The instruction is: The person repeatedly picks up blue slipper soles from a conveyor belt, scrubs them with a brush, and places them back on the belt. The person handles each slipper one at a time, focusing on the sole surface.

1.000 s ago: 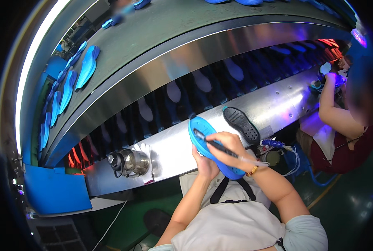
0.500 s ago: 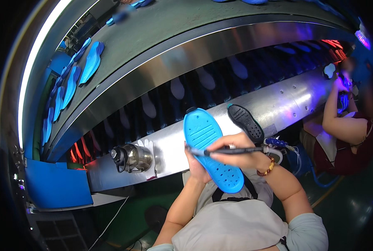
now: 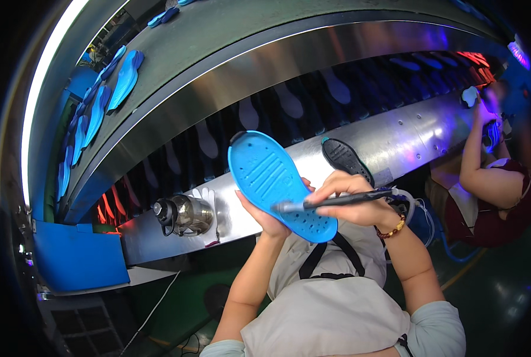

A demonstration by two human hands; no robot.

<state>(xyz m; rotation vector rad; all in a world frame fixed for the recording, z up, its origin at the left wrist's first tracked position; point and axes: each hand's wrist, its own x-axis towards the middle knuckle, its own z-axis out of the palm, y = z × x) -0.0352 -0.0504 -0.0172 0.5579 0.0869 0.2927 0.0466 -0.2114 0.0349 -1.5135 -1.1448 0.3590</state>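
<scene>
My left hand (image 3: 265,219) grips a bright blue shoe sole (image 3: 264,168) from its near left side, tilted above the metal ledge. Ridges cross the sole's upper part, small holes dot its lower end, and a dark patch marks its far tip. In my closed right hand (image 3: 356,209) is a brush (image 3: 364,197) with a black handle. The pale brush tip lies over the sole's left edge, at its middle; whether it touches there I cannot tell. A black shoe sole (image 3: 344,156) rests on the ledge beyond my right hand.
On the metal ledge (image 3: 405,140) stand a bottle with a black lid (image 3: 185,217) and a white glove (image 3: 207,199). Beyond runs a green conveyor belt (image 3: 188,50) carrying blue soles (image 3: 125,77). A co-worker's arm (image 3: 471,149) is at the right.
The blue sole has moved up and left and tilted more, together with my left hand. My right hand has turned slightly, the brush still at the sole's left edge.
</scene>
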